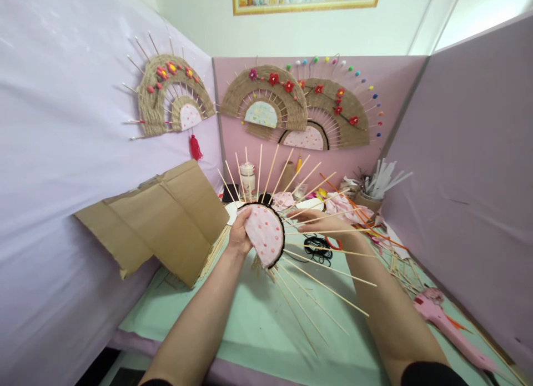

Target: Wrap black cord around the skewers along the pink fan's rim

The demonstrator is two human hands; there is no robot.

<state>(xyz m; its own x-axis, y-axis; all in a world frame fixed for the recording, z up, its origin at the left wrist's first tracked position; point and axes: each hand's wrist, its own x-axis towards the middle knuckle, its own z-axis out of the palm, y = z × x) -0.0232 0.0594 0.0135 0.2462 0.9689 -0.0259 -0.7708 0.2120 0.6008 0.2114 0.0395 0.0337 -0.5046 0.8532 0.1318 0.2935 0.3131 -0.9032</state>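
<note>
1. The left hand [240, 233] is closed in a grip around the straight side of a half-round panel [264, 236], its thumb lying over the spotted pink face.
2. The panel is tilted above the middle of the table [258, 330], well in from the near edge; thin wooden sticks [273, 166] fan out from its curved rim, which carries black trim [283, 244].
3. The right hand [314, 222] is loosely open, fingers stretched toward the panel and slightly parted, with several sticks crossing in front of it. Whether the fingertips touch a stick or cord cannot be told.
4. The left fingers are hidden behind the panel, so their spread cannot be seen.
5. Just below the right hand, a coil of black cord [318, 250] lies on the table beside a red-orange loop [339, 243], partly obscured and hard to identify.
6. Near the table's right edge lies a pink glue gun [453, 333], its cable cut off by the bottom of the view.
7. Toward the table's left edge, a cardboard sheet [166, 225] hides part of a stick bundle [214, 256].
</note>
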